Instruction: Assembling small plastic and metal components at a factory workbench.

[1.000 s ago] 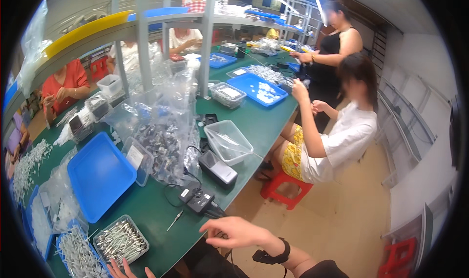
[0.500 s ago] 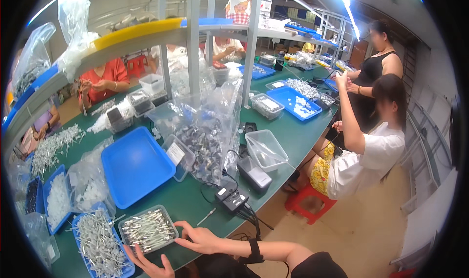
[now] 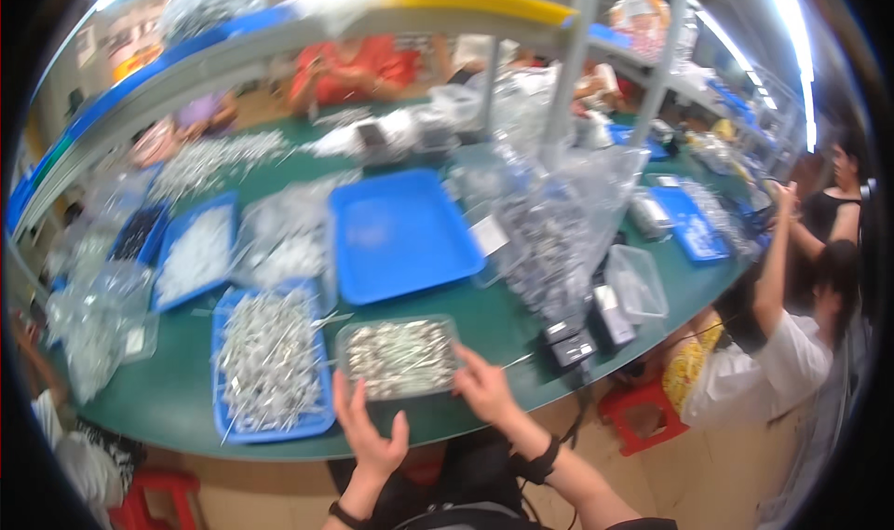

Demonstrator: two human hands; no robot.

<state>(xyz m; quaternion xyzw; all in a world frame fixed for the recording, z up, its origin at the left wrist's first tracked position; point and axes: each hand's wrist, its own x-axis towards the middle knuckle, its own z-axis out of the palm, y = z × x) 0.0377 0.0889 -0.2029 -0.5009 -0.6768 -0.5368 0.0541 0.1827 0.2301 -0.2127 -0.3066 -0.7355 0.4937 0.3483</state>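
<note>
A clear rectangular plastic box (image 3: 358, 392), packed with small white rods with metal ends, sits on the green table before me. My left hand (image 3: 372, 437) is at its near left corner, fingers stretched and thumb apart. At the right edge of the box is my right hand (image 3: 486, 388), its extended fingertips touching or very near the wall; nothing shows in its grasp. Left of the box, a blue tray (image 3: 328, 409) is heaped with thin white and metal sticks. A single stick (image 3: 518, 360) lies right of my right hand.
Beyond the box lies a large blue tray (image 3: 400, 241). Bags and trays of white parts (image 3: 196, 251) stand left. A bag of dark parts (image 3: 549, 251), black devices with cables (image 3: 568, 344) and a clear tub (image 3: 638, 283) stand right. People sit around; shelf posts rise behind.
The view has swung left, so the table and box appear farther right. Both hands stay beside the box, the left still at its left side and the right at its right.
</note>
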